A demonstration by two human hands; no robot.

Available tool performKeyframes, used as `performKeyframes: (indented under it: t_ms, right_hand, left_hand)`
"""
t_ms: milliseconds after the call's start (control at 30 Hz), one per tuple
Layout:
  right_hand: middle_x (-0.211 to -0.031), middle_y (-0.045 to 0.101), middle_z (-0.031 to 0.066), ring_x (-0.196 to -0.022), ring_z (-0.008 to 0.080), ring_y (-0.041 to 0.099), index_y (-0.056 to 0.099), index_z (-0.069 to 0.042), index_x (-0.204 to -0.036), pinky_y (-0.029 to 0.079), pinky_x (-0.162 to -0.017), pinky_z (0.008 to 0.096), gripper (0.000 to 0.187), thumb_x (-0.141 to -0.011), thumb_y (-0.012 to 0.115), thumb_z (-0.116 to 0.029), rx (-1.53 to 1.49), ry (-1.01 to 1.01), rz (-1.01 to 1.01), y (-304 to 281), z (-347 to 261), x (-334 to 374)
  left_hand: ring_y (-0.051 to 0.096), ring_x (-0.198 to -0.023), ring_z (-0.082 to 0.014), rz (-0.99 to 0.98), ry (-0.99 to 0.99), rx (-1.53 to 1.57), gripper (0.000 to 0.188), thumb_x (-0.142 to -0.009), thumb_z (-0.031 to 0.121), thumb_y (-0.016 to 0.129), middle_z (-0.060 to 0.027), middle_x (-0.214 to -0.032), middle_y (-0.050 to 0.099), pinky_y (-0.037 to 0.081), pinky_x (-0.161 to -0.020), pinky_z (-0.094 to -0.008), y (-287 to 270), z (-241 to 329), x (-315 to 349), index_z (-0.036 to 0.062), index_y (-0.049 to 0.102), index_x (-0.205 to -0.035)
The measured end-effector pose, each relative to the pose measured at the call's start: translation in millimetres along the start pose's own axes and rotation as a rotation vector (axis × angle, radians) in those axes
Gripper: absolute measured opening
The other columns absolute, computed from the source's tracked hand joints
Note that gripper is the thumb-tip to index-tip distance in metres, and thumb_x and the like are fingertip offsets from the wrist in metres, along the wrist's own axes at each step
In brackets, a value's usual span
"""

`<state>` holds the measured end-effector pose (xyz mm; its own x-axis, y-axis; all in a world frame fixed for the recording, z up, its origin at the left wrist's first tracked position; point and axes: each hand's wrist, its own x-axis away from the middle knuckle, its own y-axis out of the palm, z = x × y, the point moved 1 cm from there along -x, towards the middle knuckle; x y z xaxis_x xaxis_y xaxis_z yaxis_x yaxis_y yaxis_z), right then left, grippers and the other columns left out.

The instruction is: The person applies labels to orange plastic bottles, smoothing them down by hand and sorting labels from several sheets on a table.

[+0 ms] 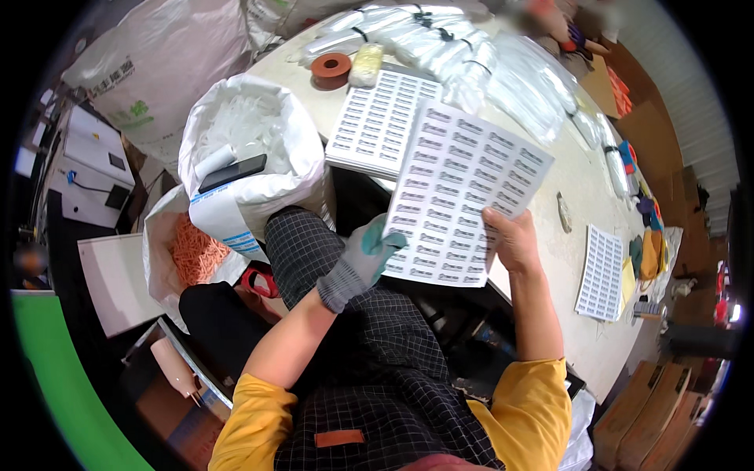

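A white sheet of printed labels (pixel 463 196), laid out in rows and columns, is held up between both my hands, tilted above the table's near edge. My left hand (pixel 367 253), in a grey and green knit glove, pinches its lower left edge. The bare right hand (pixel 512 235) grips the right edge, thumb on the printed face and fingers hidden behind. Just beyond, partly covered by the held sheet, a stack of similar label sheets (pixel 377 122) lies on the table.
Bundled clear plastic bags (pixel 448 47) cover the far table (pixel 542 259). A brown tape roll (pixel 331 69) lies near the stack; another label sheet (pixel 601 271) is at right. On my left, a white sack (pixel 310 149) has a phone (pixel 232 173) on it, beside a bag of orange pieces (pixel 196 251).
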<state>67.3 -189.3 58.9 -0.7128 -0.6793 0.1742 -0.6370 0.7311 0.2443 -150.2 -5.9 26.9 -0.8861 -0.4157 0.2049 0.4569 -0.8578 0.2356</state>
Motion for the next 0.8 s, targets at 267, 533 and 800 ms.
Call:
performKeyframes:
  t_ms: [267,533,800]
  right_hand:
    - [-0.128,0.066,0.0106,-0.108,0.0211,0.064,0.048,-0.005,-0.149,0.054,-0.087,0.0396,0.062,-0.108,0.053,-0.051,-0.109,0.216,-0.347,111,-16,-147]
    - [-0.147,0.046,0.0242,-0.132,0.0387,0.057,0.046,0.0,-0.148,0.054,-0.103,0.0449,0.103,-0.078,0.081,-0.067,1.362,-0.127,0.229,253,17,-330]
    - [-0.132,0.065,0.0259,-0.119,0.0365,0.067,0.048,-0.001,-0.148,0.055,-0.099,0.0461,0.088,-0.084,0.073,-0.057,1.305,-0.063,0.281,240,31,-382]
  left_hand:
    - [0.07,-0.099,-0.021,0.486,0.215,-0.243,0.034,-0.101,0.014,0.06,-0.0167,-0.119,0.073,0.056,-0.088,-0.0356,-118,24,67,-0.0079,0.065,-0.126]
    - [0.068,-0.104,-0.0167,0.624,0.196,-0.17,0.038,-0.1,0.012,0.064,-0.0117,-0.118,0.074,0.055,-0.092,-0.0329,-193,37,72,-0.0077,0.063,-0.132]
    - [0.067,-0.097,-0.0151,0.531,0.187,-0.291,0.031,-0.098,0.009,0.061,-0.01,-0.112,0.074,0.055,-0.086,-0.0312,-206,60,32,-0.0064,0.066,-0.125]
